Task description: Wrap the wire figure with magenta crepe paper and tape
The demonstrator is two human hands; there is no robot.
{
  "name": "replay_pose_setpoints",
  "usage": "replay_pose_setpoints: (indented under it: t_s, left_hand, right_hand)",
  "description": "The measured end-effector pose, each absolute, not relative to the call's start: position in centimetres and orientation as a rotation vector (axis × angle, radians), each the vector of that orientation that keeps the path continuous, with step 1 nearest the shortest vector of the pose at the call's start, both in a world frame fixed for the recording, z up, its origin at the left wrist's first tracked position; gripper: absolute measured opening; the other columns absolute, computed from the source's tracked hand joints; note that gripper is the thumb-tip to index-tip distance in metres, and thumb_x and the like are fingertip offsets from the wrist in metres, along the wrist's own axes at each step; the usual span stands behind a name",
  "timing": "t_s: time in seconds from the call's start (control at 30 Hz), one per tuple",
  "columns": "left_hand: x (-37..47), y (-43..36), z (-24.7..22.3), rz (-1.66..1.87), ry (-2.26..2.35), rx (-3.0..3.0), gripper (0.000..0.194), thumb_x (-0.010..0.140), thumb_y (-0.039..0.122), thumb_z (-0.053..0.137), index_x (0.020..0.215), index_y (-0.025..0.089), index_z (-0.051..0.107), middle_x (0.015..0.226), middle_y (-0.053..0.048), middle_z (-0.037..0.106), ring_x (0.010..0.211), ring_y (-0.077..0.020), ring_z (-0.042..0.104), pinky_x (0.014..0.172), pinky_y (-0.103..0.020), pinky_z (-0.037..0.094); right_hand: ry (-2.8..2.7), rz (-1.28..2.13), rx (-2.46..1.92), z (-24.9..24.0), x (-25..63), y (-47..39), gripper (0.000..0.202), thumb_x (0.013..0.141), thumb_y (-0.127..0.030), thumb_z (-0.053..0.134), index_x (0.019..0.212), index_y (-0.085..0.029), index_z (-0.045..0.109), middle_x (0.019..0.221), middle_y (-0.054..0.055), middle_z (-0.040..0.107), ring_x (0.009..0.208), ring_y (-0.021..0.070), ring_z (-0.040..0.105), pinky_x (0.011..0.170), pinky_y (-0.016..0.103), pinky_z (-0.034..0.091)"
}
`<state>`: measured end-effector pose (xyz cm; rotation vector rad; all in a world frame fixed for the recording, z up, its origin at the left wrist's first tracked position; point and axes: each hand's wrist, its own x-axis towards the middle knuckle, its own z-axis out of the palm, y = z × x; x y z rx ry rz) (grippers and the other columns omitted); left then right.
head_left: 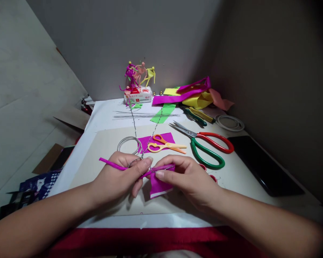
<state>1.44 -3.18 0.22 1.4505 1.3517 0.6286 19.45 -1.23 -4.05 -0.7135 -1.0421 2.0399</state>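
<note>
In the middle of the head view, my left hand (pixel 123 173) pinches a twisted wire frame (pixel 157 126) between thumb and fingers. Two long wire legs of it spread upward, and a purple paper-wrapped limb (pixel 110 163) sticks out to the left. My right hand (pixel 190 175) is closed on a purple crepe paper strip (pixel 160 187), which lies around a bare wire end and hangs down with a pale lower edge. Just beyond the fingers lie a purple paper sheet (pixel 168 138), small orange scissors (pixel 165 146) and a wire coil (pixel 123 143).
Large scissors (pixel 208 165) with red and green handles lie to the right, near a black phone (pixel 263 166). Behind are pliers (pixel 195 116), straight wires (pixel 123 115), coloured paper strips (pixel 172 99), a white ring coil (pixel 230 122) and a small box (pixel 138 96) bearing paper figures (pixel 137 75).
</note>
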Motion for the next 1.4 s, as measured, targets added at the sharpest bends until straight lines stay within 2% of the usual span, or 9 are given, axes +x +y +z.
replay_pose_setpoints:
  t_s: [0.37,0.57,0.83,1.1,1.4]
  left_hand:
    - [1.48,-2.98,0.21,0.568,1.335,1.412,0.057,0.089,0.045,0.044,0.041,0.016,0.051,0.035,0.000,0.049,0.037,-0.0069,0.042,0.044,-0.020,0.035]
    - [1.37,-3.02,0.13,0.548,1.317,1.365,0.054,0.090,0.046,0.045,0.047,0.015,0.053,0.035,0.001,0.049,0.036,-0.0061,0.042,0.043,-0.018,0.034]
    - [1.39,-2.94,-0.06,0.546,1.316,1.336,0.053,0.090,0.047,0.045,0.049,0.014,0.056,0.033,0.002,0.048,0.033,-0.0051,0.038,0.040,-0.018,0.030]
    - [1.18,-3.02,0.14,0.575,1.288,1.315,0.054,0.089,0.046,0.046,0.045,0.016,0.049,0.031,0.003,0.045,0.032,-0.0045,0.037,0.040,-0.018,0.030]
    - [1.48,-3.25,0.01,0.620,1.298,1.249,0.051,0.089,0.044,0.047,0.047,0.016,0.051,0.031,0.003,0.045,0.031,-0.0056,0.037,0.041,-0.019,0.030]
  right_hand:
    - [-1.278,1.776,-0.780,-3.72,19.42,-1.32,0.006,0.072,-0.020,0.071,0.076,-0.016,0.069,0.067,-0.002,0.063,0.061,0.0076,0.054,0.060,0.022,0.044]
    - [-1.530,1.462,-0.771,-3.70,19.53,-1.55,0.006,0.074,-0.014,0.066,0.078,-0.017,0.070,0.074,0.002,0.067,0.070,0.0127,0.060,0.069,0.027,0.049]
    - [-1.784,0.994,-0.574,-4.25,19.71,-1.43,0.016,0.079,-0.009,0.060,0.088,-0.018,0.071,0.078,0.005,0.069,0.072,0.0138,0.064,0.066,0.027,0.051]
    - [-1.867,1.039,-0.523,-3.82,20.05,-1.23,0.017,0.079,-0.010,0.060,0.092,-0.013,0.070,0.078,0.008,0.070,0.069,0.0146,0.064,0.065,0.028,0.052]
    - [-1.888,0.926,-0.477,-4.18,20.18,-1.04,0.029,0.079,-0.004,0.051,0.096,-0.019,0.070,0.079,0.006,0.071,0.068,0.0142,0.065,0.062,0.027,0.053]
